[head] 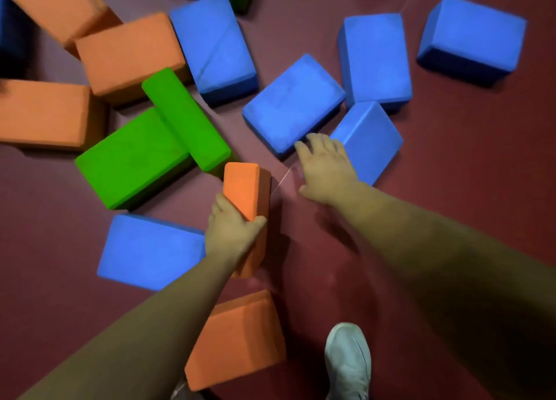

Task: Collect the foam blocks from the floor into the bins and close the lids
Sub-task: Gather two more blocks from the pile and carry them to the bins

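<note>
From your head camera, the job looks barely begun. Foam blocks lie scattered over the maroon floor (451,189) from 8 o'clock round to 2 o'clock, in orange, green and blue. No bin or lid is in view, so nothing can be counted as collected or closed.

Your left hand (233,234), just off centre at 7 o'clock, is clamped on an orange block (246,195). The thumb is on its right face, the fingers curl over the left edge, and the block stands on end beside the hand.

Your right hand (326,171), close to centre at 2 o'clock, is spread wide and holds nothing. Its fingertips (301,147) sit at the near edge of a blue block (293,105) at 12 o'clock, though you cannot tell whether they touch it. A second orange block (237,339) lies at 6 o'clock, beside your shoe (349,357).
</note>
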Available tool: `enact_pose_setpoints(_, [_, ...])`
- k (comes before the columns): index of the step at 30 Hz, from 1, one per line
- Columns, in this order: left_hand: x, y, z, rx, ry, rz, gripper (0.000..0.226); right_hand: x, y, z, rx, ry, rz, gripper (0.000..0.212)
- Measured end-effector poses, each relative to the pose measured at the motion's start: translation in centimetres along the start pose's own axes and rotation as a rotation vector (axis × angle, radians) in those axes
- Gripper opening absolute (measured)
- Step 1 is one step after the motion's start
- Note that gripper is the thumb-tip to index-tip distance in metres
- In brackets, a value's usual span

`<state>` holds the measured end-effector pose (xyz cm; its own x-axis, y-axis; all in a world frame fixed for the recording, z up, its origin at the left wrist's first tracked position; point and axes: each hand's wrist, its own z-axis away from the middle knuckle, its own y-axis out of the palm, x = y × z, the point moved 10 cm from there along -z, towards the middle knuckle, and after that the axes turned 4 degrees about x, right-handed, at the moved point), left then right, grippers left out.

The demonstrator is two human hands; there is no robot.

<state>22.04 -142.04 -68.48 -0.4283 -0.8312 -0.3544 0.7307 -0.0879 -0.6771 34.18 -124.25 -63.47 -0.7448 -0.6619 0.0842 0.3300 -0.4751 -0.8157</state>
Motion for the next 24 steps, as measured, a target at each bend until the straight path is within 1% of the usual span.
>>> enact_pose_setpoints(1, [0.3,-0.4,-0.1,-0.010,0.022,-0.002,0.090,0.1,1.0,-1.5,0.060,-0.032,0.098,0.076])
enact_pose_setpoints(2, [0.5,-0.5,-0.1,-0.009,0.038,-0.004,0.093,0.2,2.2,-2.8,0.133,-0.055,0.200,0.075])
enact_pose_setpoints(4, [0.8,-0.5,-0.4,0.005,0.062,-0.011,0.097,0.0,4.6,-4.6,0.255,-0.071,0.383,0.062])
enact_pose_setpoints(5, [0.8,-0.5,-0.5,0.008,0.073,-0.016,0.098,-0.3,5.3,-5.1,0.285,-0.061,0.439,0.057])
enact_pose_setpoints(9, [0.7,-0.4,-0.7,-0.008,0.101,-0.034,0.096,-0.8,7.8,-5.5,0.346,-0.120,0.563,0.049])
enact_pose_setpoints(12, [0.6,-0.5,-0.1,-0.005,0.096,-0.019,0.093,-2.6,7.9,-4.6,0.334,-0.084,0.631,0.045])
enact_pose_setpoints(15, [0.2,-1.0,0.6,-0.008,0.088,-0.014,0.083,-4.8,7.5,-2.8,0.359,-0.067,0.612,0.042])
enact_pose_setpoints(16, [0.1,-1.1,0.7,-0.009,0.086,-0.021,0.083,-5.6,7.3,-2.4,0.324,-0.049,0.562,0.046])
enact_pose_setpoints(17, [-0.3,-1.1,1.0,-0.009,0.098,-0.032,0.084,-6.5,6.5,-2.0,0.231,0.007,0.456,0.054])
enact_pose_setpoints(18, [-1.0,-1.0,1.3,-0.011,0.121,-0.044,0.086,-7.8,5.2,-1.6,0.081,0.104,0.306,0.063])
enact_pose_setpoints(19, [-1.8,-1.0,1.6,-0.021,0.147,-0.054,0.090,-10.0,3.9,-0.8,-0.081,0.258,0.150,0.070])
enact_pose_setpoints(20, [-2.7,-0.9,1.7,-0.037,0.169,-0.052,0.093,-12.7,3.4,0.5,-0.197,0.444,-0.019,0.077])
enact_pose_setpoints(21, [-3.7,-0.7,1.7,-0.054,0.184,-0.042,0.096,-15.7,4.0,2.2,-0.236,0.653,-0.202,0.087])
enact_pose_setpoints(22, [-4.6,-0.3,1.5,-0.064,0.193,-0.026,0.097,-18.7,5.9,3.8,-0.217,0.864,-0.366,0.100])
enact_pose_setpoints(23, [-5.5,0.2,1.2,-0.063,0.197,-0.008,0.097,-20.7,8.2,5.3,-0.155,1.023,-0.486,0.111])
enact_pose_setpoints(24, [-6.4,0.8,0.8,-0.058,0.201,0.006,0.097,-21.7,10.3,6.2,-0.057,1.101,-0.565,0.118])
